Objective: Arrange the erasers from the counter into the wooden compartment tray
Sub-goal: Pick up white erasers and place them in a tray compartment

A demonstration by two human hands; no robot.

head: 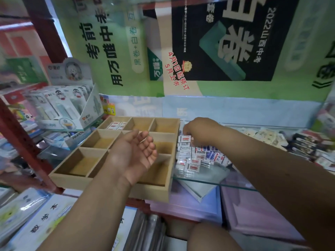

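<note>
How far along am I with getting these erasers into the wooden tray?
Barely started. Done: a few white wrapped erasers lie in the far-left compartment of the light wooden compartment tray; the other visible compartments look empty. In hand: your right hand reaches into the pile of erasers on the glass counter; your left hand hovers open over the tray. Left: nearly the whole pile.

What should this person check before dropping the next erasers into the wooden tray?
1. Right hand has erasers: ok, its fingers curl on the pile of erasers.
2. Left hand free to help: ok, palm up and holding nothing.
3. Room in the tray: ok, only the far left compartment holds a few erasers.
4. Path to the tray: not ok, the left hand hovers over the middle compartments.
5. How many erasers are gripped: cannot tell.
</note>
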